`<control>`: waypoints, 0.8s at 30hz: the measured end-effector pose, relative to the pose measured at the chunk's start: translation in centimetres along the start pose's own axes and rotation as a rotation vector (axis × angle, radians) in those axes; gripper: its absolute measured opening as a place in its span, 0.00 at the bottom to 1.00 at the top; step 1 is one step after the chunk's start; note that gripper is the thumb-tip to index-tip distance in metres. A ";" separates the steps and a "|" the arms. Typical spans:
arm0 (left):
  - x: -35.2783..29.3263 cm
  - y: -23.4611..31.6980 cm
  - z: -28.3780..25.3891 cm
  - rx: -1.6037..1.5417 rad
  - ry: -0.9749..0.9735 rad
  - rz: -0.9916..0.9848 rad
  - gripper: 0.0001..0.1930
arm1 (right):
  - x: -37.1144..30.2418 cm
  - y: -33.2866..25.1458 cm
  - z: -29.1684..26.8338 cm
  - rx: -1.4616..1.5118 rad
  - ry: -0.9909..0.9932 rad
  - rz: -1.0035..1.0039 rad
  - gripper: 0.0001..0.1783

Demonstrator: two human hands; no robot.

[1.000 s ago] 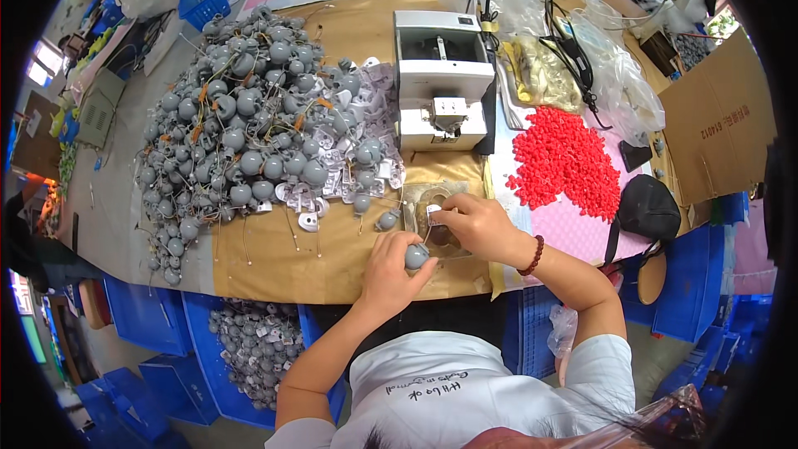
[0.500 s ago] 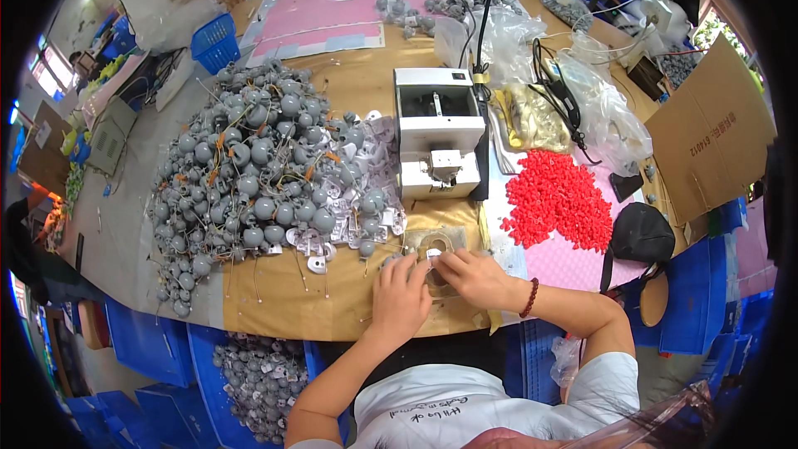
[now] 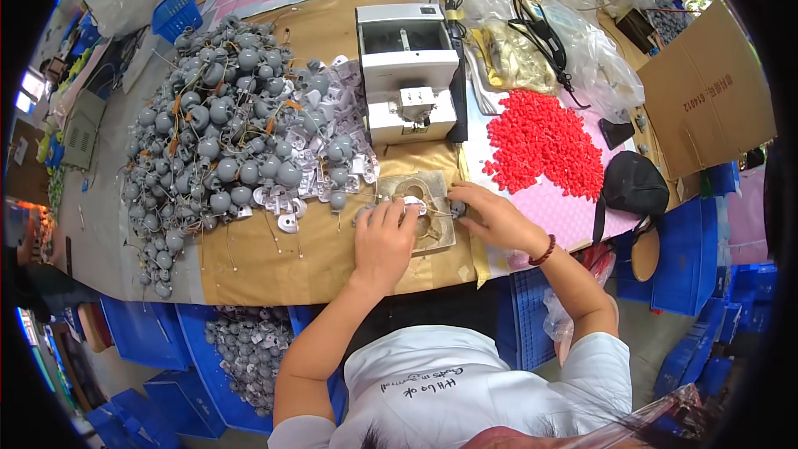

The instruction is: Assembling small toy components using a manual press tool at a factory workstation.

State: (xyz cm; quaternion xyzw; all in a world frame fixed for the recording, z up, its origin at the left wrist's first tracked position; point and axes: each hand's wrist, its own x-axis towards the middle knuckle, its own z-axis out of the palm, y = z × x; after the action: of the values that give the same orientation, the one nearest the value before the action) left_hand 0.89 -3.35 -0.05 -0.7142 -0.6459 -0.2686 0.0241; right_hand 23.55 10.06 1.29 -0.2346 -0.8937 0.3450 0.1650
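A tan metal fixture plate (image 3: 439,237) with rounded hollows lies on the table before me. My left hand (image 3: 384,239) is at its left edge, fingers curled and their tips against a small white plastic piece (image 3: 413,202) at the plate's upper part. Beneath those fingers, a bit of a grey rounded part (image 3: 362,214) peeks out. At the plate's right side, my right hand (image 3: 499,220) has thumb and fingers closed around a grey ball-shaped part (image 3: 457,209). A thin wire seems to run between that part and the white piece.
Behind the plate stands a white bench machine (image 3: 409,75). Grey ball-shaped parts with wires (image 3: 224,133) are heaped at left, beside white plastic pieces (image 3: 320,175). Red pieces (image 3: 544,145) lie at right, near a black pouch (image 3: 633,185) and a cardboard sheet (image 3: 706,96). Blue crates (image 3: 145,333) sit below.
My right hand has drawn apart from my left, to the plate's right side, uncovering more of the plate. The view has shifted, so the table sits higher in the picture.
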 end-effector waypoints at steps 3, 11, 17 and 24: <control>0.2 -0.3 -0.1 -0.002 0.015 0.024 0.18 | 0.2 1.3 1.9 -0.103 0.141 -0.036 0.21; 0.0 -0.8 -0.1 -0.029 -0.001 0.029 0.19 | 3.1 1.1 3.4 0.855 0.376 0.292 0.19; 0.0 -1.3 -0.1 -0.058 -0.028 0.041 0.18 | 6.3 0.4 1.2 0.869 -0.199 0.375 0.22; 0.1 -1.8 -0.2 -0.092 -0.034 0.052 0.18 | 8.8 -1.7 0.3 0.158 -0.216 0.182 0.26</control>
State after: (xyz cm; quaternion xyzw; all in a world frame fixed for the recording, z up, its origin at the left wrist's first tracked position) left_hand -0.90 -2.98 -0.43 -0.7357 -0.6142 -0.2850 -0.0130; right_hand 15.54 13.44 3.46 -0.2625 -0.8513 0.4511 0.0537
